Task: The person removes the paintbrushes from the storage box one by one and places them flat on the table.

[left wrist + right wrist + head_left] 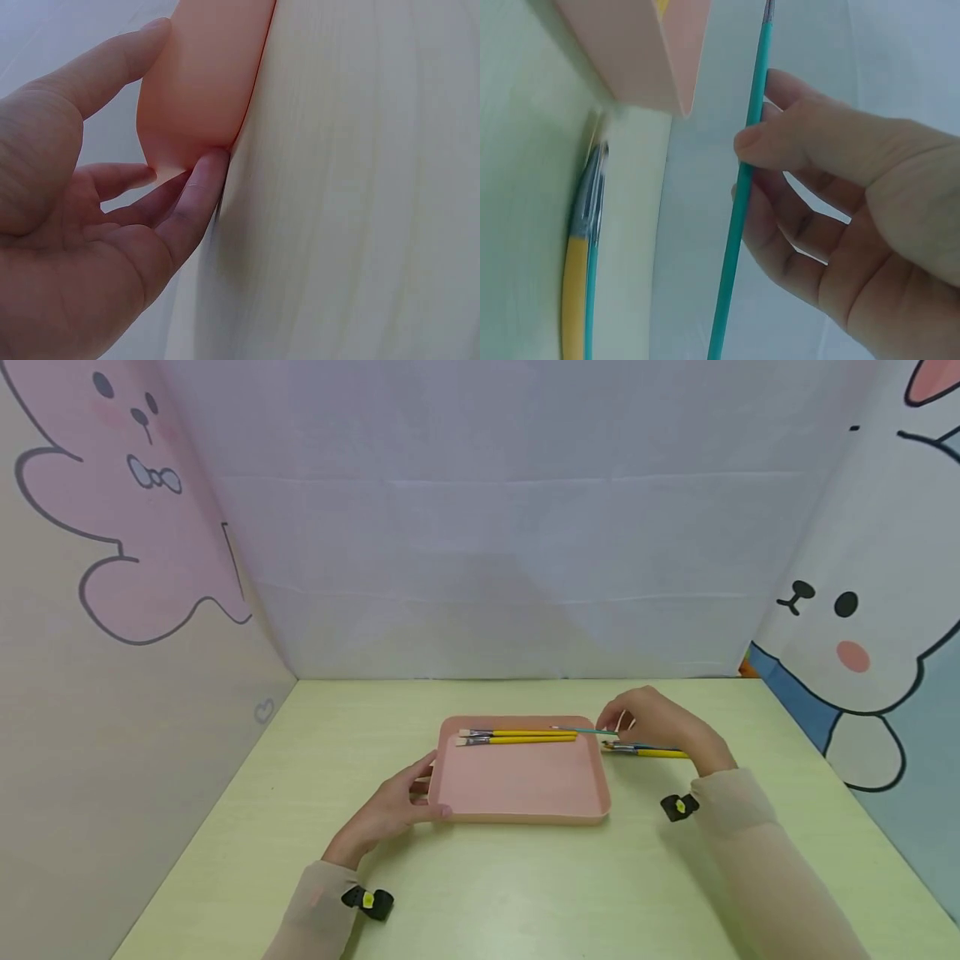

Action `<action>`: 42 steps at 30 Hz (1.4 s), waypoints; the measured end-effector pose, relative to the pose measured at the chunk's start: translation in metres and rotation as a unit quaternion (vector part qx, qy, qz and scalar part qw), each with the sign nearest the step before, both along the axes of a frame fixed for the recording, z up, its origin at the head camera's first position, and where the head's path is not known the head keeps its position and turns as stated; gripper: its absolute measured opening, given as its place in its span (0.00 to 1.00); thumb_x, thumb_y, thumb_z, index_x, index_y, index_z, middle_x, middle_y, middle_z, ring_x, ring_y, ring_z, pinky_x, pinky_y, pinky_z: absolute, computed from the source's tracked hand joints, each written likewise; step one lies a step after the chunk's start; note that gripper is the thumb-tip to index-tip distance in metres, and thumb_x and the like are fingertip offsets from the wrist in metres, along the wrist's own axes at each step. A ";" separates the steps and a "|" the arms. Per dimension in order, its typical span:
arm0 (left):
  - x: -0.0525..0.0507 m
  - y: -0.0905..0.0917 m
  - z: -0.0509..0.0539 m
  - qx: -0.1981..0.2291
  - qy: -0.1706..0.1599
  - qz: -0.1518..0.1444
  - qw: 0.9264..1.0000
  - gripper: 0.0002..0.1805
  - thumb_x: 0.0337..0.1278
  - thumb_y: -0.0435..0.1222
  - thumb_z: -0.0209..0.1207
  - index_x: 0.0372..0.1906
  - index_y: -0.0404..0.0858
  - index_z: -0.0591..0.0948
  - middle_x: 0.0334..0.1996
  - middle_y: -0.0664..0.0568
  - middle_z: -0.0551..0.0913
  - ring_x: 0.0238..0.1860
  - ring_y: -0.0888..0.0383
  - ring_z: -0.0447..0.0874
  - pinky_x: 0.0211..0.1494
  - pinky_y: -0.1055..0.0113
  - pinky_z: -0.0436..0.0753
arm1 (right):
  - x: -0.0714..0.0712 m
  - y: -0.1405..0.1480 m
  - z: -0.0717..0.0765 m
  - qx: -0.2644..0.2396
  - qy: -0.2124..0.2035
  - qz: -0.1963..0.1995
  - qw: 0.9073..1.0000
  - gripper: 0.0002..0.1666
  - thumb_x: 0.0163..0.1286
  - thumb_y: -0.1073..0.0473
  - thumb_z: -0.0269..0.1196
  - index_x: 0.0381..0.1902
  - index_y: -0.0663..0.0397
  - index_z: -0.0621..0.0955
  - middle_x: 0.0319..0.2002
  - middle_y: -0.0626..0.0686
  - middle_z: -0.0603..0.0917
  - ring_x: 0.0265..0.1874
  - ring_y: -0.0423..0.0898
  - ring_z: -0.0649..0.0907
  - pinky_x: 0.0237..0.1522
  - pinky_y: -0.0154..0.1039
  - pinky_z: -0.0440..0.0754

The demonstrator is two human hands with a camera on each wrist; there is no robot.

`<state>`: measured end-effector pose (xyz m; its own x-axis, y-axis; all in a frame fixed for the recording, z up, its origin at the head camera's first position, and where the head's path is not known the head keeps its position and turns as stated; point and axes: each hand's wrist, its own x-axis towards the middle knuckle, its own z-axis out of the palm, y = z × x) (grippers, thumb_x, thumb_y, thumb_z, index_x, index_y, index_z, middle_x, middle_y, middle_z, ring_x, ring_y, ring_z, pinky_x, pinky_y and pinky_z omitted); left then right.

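Note:
A pink tray (517,785) lies on the table with two yellow-handled paintbrushes (536,739) side by side along its far part. At the tray's near left corner, my left hand (397,806) holds the edge, the thumb at the rim and the fingers against the wall (202,82). Between thumb and fingers my right hand (652,722) pinches a thin turquoise paintbrush (739,202) just above the tray's far right corner, its tip pointing left over the tray. Below that hand, yellow and turquoise paintbrushes (652,752) lie together on the table, right of the tray.
The pale wooden table (480,885) meets a white cloth backdrop (480,568) at its far edge. Side panels with cartoon animals (862,635) stand on the left and right. Both wrists carry small black devices (678,807) over light sleeves.

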<state>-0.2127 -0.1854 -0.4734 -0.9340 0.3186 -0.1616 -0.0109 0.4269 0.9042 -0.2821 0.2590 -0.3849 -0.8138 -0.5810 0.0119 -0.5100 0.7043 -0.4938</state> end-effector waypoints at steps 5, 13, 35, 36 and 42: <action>0.000 0.000 0.000 -0.002 0.002 -0.001 1.000 0.57 0.56 0.43 0.80 0.86 0.51 0.58 0.74 0.48 0.74 0.64 0.50 0.80 0.68 0.47 0.80 | 0.011 0.020 -0.003 -0.001 0.013 -0.028 1.000 0.17 0.65 0.76 0.67 0.45 0.53 0.91 0.41 0.46 0.90 0.37 0.44 0.87 0.42 0.42 0.87; 0.001 -0.002 0.001 -0.004 0.002 -0.005 1.000 0.57 0.56 0.43 0.79 0.86 0.50 0.58 0.74 0.47 0.73 0.65 0.49 0.79 0.68 0.48 0.80 | 0.022 0.044 -0.012 0.002 0.002 -0.051 0.999 0.15 0.66 0.74 0.70 0.46 0.54 0.91 0.41 0.48 0.90 0.37 0.45 0.86 0.41 0.44 0.87; 0.000 -0.008 -0.001 0.000 0.002 -0.007 1.000 0.57 0.57 0.44 0.79 0.86 0.51 0.58 0.74 0.47 0.73 0.65 0.49 0.78 0.68 0.48 0.79 | 0.017 0.073 -0.035 0.018 -0.011 -0.066 0.998 0.18 0.60 0.79 0.68 0.41 0.56 0.91 0.39 0.51 0.91 0.37 0.47 0.87 0.40 0.39 0.85; 0.000 -0.008 -0.001 0.000 0.002 -0.006 1.000 0.57 0.57 0.43 0.79 0.86 0.51 0.58 0.74 0.47 0.73 0.65 0.49 0.78 0.68 0.48 0.79 | 0.016 0.073 -0.037 0.018 -0.011 -0.064 0.998 0.18 0.59 0.80 0.68 0.41 0.56 0.91 0.39 0.51 0.91 0.37 0.47 0.87 0.40 0.39 0.85; 0.001 -0.009 -0.001 -0.001 0.000 -0.004 1.000 0.57 0.57 0.43 0.79 0.86 0.51 0.58 0.74 0.48 0.73 0.65 0.49 0.78 0.69 0.48 0.79 | 0.012 0.074 -0.043 0.024 -0.022 -0.063 0.997 0.19 0.57 0.81 0.67 0.40 0.56 0.91 0.40 0.52 0.91 0.39 0.48 0.87 0.42 0.41 0.86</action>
<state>-0.2113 -0.1939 -0.4746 -0.9317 0.3256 -0.1612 -0.0068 0.4280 0.9038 -0.2705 0.3328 -0.4284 -0.8795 -0.4731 -0.0511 -0.3943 0.7847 -0.4784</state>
